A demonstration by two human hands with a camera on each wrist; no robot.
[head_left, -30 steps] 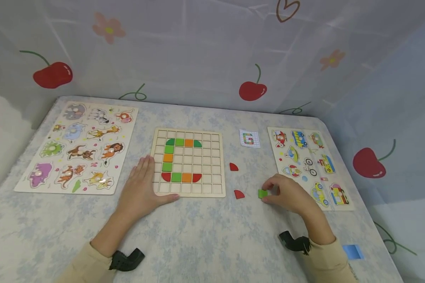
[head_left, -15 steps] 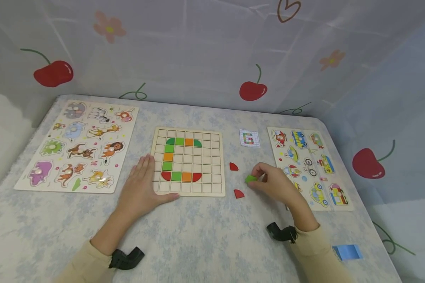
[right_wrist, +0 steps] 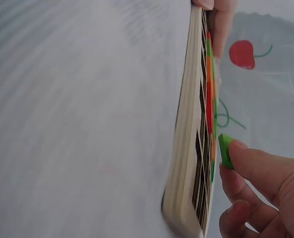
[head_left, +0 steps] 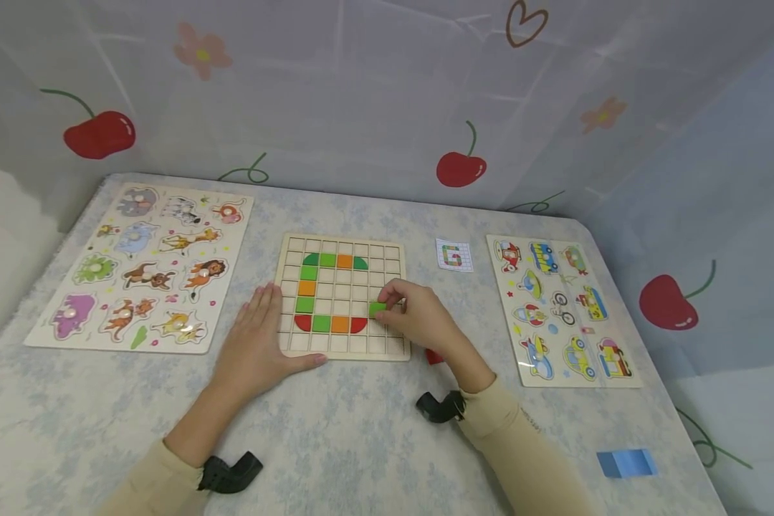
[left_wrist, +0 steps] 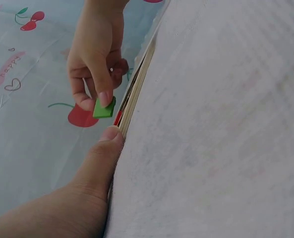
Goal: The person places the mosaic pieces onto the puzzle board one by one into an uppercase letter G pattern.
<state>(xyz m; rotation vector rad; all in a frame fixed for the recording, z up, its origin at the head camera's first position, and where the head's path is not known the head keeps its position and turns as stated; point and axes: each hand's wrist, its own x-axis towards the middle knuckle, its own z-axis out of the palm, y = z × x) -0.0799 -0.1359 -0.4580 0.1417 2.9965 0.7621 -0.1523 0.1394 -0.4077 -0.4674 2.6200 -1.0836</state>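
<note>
A wooden grid board (head_left: pixel 387 347) lies mid-table, with green, orange and red tiles forming a C shape in its cells. My left hand (head_left: pixel 251 347) lies flat with straight fingers along the board's left edge, its thumb at the front edge. Between thumb and finger my right hand (head_left: pixel 419 315) pinches a green square tile (head_left: pixel 377 308) over the board's right side, just right of the red corner piece (head_left: pixel 358 325). In the right wrist view the green tile (right_wrist: pixel 226 150) is apart from the board surface. A red quarter-round piece (head_left: pixel 433 357) lies partly hidden beneath the right wrist.
A small pattern card (head_left: pixel 454 255) lies beyond the board to the right. An animal puzzle board (head_left: pixel 145 269) is at the left, a vehicle puzzle board (head_left: pixel 561 312) at the right. A blue folded piece (head_left: pixel 627 464) sits near the front right.
My right hand has lifted the green tile from the table and carried it left over the grid board. The right arm now hides one red piece. My left hand has stayed put.
</note>
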